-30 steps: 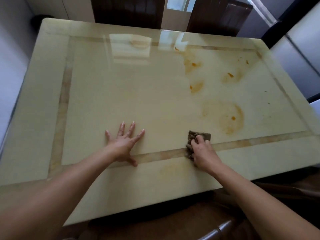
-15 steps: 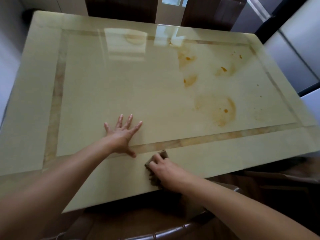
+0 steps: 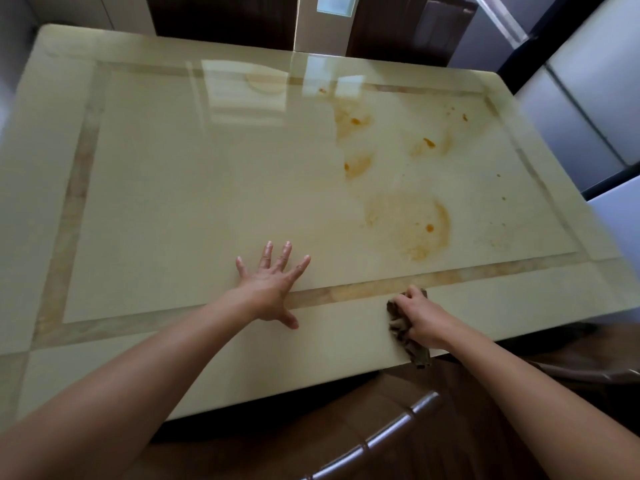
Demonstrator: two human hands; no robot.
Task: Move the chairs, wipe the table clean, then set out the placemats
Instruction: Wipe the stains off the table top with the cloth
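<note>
OK, we're looking down on the table (image 3: 173, 202): a glossy cream top with a tan inlay band (image 3: 363, 292) framing it just inside the edge.

- Our left hand (image 3: 268, 285) lies palm down on the top. The fingers are straight and spread wide, and the thumb lies across the near inlay band. It holds nothing.
- Our right hand (image 3: 420, 317) is curled round a crumpled brown cloth (image 3: 398, 327) and presses it on the near border strip. It sits to the right of the left hand, and the two don't touch. The fingertips reach the near inlay band, and the cloth's tail hangs over the near table edge.
- The big stain (image 3: 408, 225) is an orange-brown ring with an orange speck in it. It lies inside the frame, beyond the right hand and apart from the cloth.
- Two smaller smears (image 3: 356, 164) lie farther out towards the far edge, one behind the other. Another smear (image 3: 431, 145) sits to their right.
- We see a few dark specks (image 3: 498, 175) near the right end.
- The left half of the top shows only window glare (image 3: 242, 84).
- Two dark chair backs (image 3: 221, 19) stand beyond the far edge, well apart, with a pale panel between them.
- On the near side, a curved glossy wooden rail (image 3: 398, 434) sits below the table edge between our forearms. It looks like a chair back, but we can't tell for sure.
</note>
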